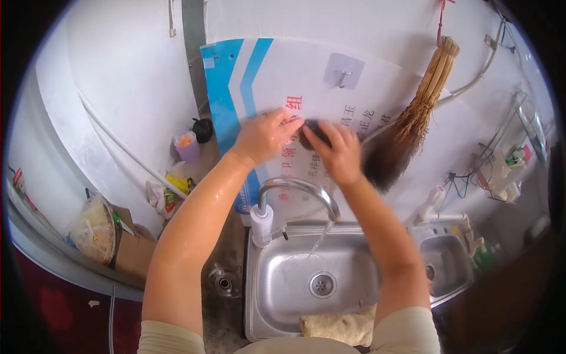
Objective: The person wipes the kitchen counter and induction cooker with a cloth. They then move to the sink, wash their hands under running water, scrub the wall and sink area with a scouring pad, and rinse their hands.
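Both my hands are raised above the sink, in front of a white printed board (289,65). Between them is a small dark, roundish thing (307,135), perhaps a scouring pad; its kind is not clear. My right hand (339,150) has its fingers bent over this thing. With thumb and fingers pinched together, my left hand (268,137) meets its upper left edge; whatever it pinches is hidden. Below the hands, a curved tap (300,184) runs a thin stream of water into the steel sink (268,283).
A straw broom (413,124) hangs at the right, close to my right hand. A hook (342,75) is stuck on the board. A folded cloth (339,326) lies on the sink's near edge. A wire rack (501,159) and a smaller basin (451,265) stand at the right.
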Demonstrator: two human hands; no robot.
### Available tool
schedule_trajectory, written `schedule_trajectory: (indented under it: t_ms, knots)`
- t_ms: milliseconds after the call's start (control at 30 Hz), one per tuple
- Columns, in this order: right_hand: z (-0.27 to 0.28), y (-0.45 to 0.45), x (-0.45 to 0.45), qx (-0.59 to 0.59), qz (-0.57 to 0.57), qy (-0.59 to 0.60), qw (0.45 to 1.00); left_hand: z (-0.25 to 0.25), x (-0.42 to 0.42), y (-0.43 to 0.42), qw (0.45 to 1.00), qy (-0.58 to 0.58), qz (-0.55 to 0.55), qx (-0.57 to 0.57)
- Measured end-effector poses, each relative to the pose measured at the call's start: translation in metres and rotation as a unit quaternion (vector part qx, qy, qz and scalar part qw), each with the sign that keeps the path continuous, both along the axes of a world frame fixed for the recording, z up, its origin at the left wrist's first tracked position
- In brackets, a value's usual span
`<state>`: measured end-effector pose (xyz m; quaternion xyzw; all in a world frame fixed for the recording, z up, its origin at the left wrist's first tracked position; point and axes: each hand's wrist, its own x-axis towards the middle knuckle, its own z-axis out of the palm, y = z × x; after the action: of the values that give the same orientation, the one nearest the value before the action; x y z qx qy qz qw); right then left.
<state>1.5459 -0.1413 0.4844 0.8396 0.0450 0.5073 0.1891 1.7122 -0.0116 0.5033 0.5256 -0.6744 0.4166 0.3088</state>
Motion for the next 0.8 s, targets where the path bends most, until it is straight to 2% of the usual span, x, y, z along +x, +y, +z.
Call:
schedule_trajectory:
  t_ms: [133,167,233,300,333,400,467,500,567,600,700,800]
  knots:
    - [-0.147,-0.015,0.014,0.147,0.077,0.068,0.984,-0.002,0.002,0.002,0.999,0.030,0.017,0.031]
    - [-0.184,-0.022,0.020,0.252,0.132,0.092,0.954,0.000,0.002,0.003,0.999,0.027,0.021,0.031]
    - [-0.136,-0.003,-0.003,0.224,0.080,0.148,0.960,-0.003,0.000,0.002,0.999,0.029,0.018,0.037]
    - [-0.070,-0.006,-0.004,0.079,0.123,0.086,0.986,-0.003,0.001,0.000,0.999,0.040,0.009,0.035]
    - [-0.047,-0.005,0.005,0.065,0.078,-0.076,0.992,-0.002,0.001,0.000,0.998,0.040,0.016,0.036]
    - [-0.023,-0.004,-0.002,0.060,-0.035,-0.096,0.993,0.001,-0.003,0.002,0.998,0.040,0.028,0.045]
    - [-0.096,-0.013,-0.002,0.110,-0.032,0.051,0.992,0.000,-0.005,0.002,0.997,0.048,0.029,0.052]
    - [-0.128,-0.013,-0.008,0.142,0.070,0.037,0.987,0.001,-0.005,0.003,0.997,0.051,0.030,0.053]
    - [-0.183,-0.012,-0.020,0.231,0.030,0.125,0.965,0.002,-0.008,0.003,0.997,0.041,0.044,0.049]
    - [-0.189,-0.005,-0.028,0.277,0.008,0.167,0.946,0.002,-0.010,0.003,0.997,0.035,0.048,0.050]
    - [-0.186,-0.001,-0.056,0.234,0.000,0.186,0.954,0.004,-0.017,0.004,0.993,0.014,0.089,0.077]
    - [-0.188,0.006,-0.085,0.285,-0.063,-0.012,0.956,0.009,-0.033,0.003,0.978,-0.097,0.151,0.108]
